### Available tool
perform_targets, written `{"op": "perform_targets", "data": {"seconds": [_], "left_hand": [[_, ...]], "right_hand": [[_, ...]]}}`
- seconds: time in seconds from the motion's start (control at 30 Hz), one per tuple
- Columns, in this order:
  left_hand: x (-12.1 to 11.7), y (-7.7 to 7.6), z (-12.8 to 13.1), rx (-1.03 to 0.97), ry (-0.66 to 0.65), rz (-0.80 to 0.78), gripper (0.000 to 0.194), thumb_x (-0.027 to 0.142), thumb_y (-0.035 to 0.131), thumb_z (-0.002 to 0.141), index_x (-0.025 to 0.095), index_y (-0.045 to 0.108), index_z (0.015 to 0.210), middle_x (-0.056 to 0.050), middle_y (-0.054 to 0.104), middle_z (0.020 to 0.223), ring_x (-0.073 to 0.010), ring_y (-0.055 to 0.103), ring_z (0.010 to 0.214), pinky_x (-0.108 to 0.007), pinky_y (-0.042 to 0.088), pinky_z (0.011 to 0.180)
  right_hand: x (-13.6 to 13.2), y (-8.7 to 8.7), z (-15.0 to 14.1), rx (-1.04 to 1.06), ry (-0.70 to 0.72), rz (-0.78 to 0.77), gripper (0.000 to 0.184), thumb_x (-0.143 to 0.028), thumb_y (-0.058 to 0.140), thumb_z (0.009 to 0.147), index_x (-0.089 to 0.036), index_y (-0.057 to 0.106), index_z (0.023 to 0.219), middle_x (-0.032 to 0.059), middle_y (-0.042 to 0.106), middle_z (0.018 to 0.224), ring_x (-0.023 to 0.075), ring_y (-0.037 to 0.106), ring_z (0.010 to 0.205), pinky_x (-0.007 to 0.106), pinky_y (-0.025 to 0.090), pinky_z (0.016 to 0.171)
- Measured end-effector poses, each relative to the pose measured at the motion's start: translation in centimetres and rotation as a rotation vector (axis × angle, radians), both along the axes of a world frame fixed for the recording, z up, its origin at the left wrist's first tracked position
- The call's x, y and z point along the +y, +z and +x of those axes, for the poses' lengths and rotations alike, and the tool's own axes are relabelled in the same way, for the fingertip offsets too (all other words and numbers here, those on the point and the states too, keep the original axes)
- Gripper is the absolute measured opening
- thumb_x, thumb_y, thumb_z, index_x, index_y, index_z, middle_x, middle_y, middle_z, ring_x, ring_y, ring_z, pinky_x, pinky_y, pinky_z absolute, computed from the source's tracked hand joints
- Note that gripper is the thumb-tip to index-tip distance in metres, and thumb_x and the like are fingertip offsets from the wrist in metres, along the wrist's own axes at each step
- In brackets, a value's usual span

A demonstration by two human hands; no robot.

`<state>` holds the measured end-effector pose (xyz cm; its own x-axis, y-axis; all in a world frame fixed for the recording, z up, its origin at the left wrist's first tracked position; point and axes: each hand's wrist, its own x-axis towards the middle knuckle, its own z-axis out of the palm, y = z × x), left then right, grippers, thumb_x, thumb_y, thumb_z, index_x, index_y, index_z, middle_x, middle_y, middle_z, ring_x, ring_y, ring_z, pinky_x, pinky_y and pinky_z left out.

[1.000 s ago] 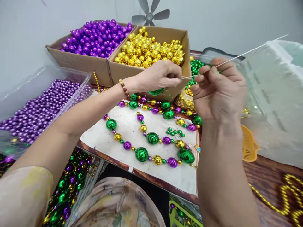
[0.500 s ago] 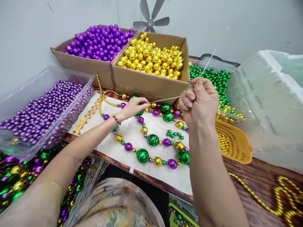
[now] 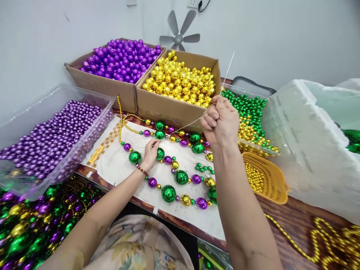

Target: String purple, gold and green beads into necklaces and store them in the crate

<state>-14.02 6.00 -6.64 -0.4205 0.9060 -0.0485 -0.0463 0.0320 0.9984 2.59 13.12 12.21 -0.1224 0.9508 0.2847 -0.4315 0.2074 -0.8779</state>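
Observation:
My right hand (image 3: 221,120) is raised in front of the yellow-ball box, its fingers closed on a long thin needle (image 3: 228,69) that points up. A pale thread (image 3: 188,124) runs from this hand down to my left hand (image 3: 151,154), whose fingertips pinch it low over the cloth. Beneath both hands lies a string of green, gold and purple beads (image 3: 168,193) in loops, with large green balls among smaller ones. A short cluster of small green beads (image 3: 203,168) lies inside the loops. My right forearm hides part of the string.
Cardboard boxes of purple balls (image 3: 118,60) and yellow balls (image 3: 180,80) stand at the back. A clear tub (image 3: 59,88) of purple beads is at left. An orange basket (image 3: 274,180), green beads (image 3: 247,105) and a white foam box (image 3: 306,150) stand at right. Gold bead strands (image 3: 317,240) lie nearer me.
My left hand has come down and nearer me, still pinching the thread. My right hand has moved left with the needle. The view has tilted up slightly.

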Motion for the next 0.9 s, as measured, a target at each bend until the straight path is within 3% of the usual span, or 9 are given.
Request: {"op": "perform_targets", "data": {"seconds": [0.23,0.33,0.4,0.5,0.57,0.63,0.67,0.77,0.9], "left_hand": [[-1.0,0.3,-0.8,0.02,0.058,-0.033,0.015,0.018,0.06,0.084,0.018,0.068,0.097,-0.008,0.065,0.108,-0.0226,0.06,0.106,-0.035,0.046,0.096],[-1.3,2.3,-1.2,0.143,0.113,0.038,0.026,0.023,0.061,0.087,0.022,0.065,0.113,-0.01,0.058,0.125,-0.025,0.053,0.122,-0.039,0.043,0.104],[0.0,5.0,-1.8,0.309,0.135,0.173,0.027,0.026,0.058,0.092,0.024,0.063,0.118,-0.009,0.058,0.126,-0.0249,0.052,0.123,-0.04,0.041,0.107],[4.9,10.4,-2.8,0.575,0.073,0.372,0.02,0.029,0.056,0.096,0.023,0.066,0.112,-0.01,0.062,0.119,-0.0268,0.051,0.12,-0.043,0.035,0.11],[9.8,13.7,-3.3,0.749,-0.016,0.397,0.015,0.028,0.057,0.095,0.022,0.07,0.102,-0.011,0.063,0.116,-0.031,0.048,0.121,-0.048,0.03,0.111],[15.0,15.8,-3.4,0.869,-0.114,0.36,0.008,0.02,0.062,0.09,0.021,0.071,0.091,-0.012,0.065,0.107,-0.0345,0.048,0.119,-0.053,0.027,0.111],[17.4,16.4,-3.3,0.916,-0.152,0.317,0.006,0.016,0.065,0.087,0.019,0.069,0.083,-0.012,0.066,0.099,-0.0362,0.048,0.119,-0.055,0.025,0.111],[22.8,16.7,-2.5,0.997,-0.226,0.2,0.028,0.015,0.076,0.076,0.019,0.054,0.058,-0.012,0.062,0.077,-0.0416,0.044,0.121,-0.058,0.021,0.111],[25.8,15.6,-1.5,0.992,-0.261,0.136,0.043,0.017,0.088,0.062,0.021,0.046,0.054,-0.01,0.058,0.065,-0.0447,0.04,0.125,-0.056,0.018,0.112]], "right_hand": [[-0.8,-1.9,-0.8,-0.063,0.075,-0.144,0.026,-0.043,0.075,0.083,-0.024,0.059,0.089,-0.0112,0.037,0.053,0.0048,0.026,0.038,0.021,0.021,0.037],[-2.4,-3.2,-1.3,-0.085,0.103,-0.223,0.023,-0.039,0.073,0.082,-0.023,0.061,0.093,-0.0096,0.046,0.055,0.006,0.038,0.04,0.02,0.032,0.039],[-3.7,-4.4,-1.6,-0.088,0.113,-0.257,0.023,-0.036,0.073,0.081,-0.021,0.062,0.095,-0.0082,0.052,0.058,0.0072,0.047,0.043,0.02,0.038,0.043],[-5.5,-6.4,-1.8,-0.072,0.131,-0.295,0.024,-0.038,0.072,0.084,-0.021,0.063,0.098,-0.0068,0.056,0.061,0.0087,0.053,0.047,0.021,0.044,0.046],[-6.5,-7.8,-1.9,-0.063,0.136,-0.318,0.027,-0.041,0.072,0.085,-0.02,0.064,0.1,-0.0058,0.058,0.062,0.0101,0.056,0.049,0.022,0.046,0.047],[-7.2,-9.0,-2.0,-0.062,0.134,-0.348,0.03,-0.043,0.073,0.085,-0.02,0.065,0.101,-0.0043,0.061,0.063,0.0118,0.06,0.052,0.022,0.047,0.048],[-7.5,-9.6,-2.1,-0.057,0.133,-0.366,0.03,-0.044,0.074,0.084,-0.02,0.066,0.1,-0.0036,0.062,0.064,0.0124,0.061,0.053,0.022,0.047,0.048],[-8.2,-10.9,-2.1,-0.016,0.136,-0.415,0.03,-0.044,0.077,0.083,-0.019,0.068,0.096,-0.0024,0.064,0.063,0.0124,0.063,0.054,0.021,0.047,0.048],[-8.7,-11.9,-1.7,0.014,0.121,-0.445,0.029,-0.044,0.077,0.084,-0.019,0.07,0.095,-0.002,0.064,0.063,0.0116,0.062,0.053,0.02,0.046,0.047]]}}
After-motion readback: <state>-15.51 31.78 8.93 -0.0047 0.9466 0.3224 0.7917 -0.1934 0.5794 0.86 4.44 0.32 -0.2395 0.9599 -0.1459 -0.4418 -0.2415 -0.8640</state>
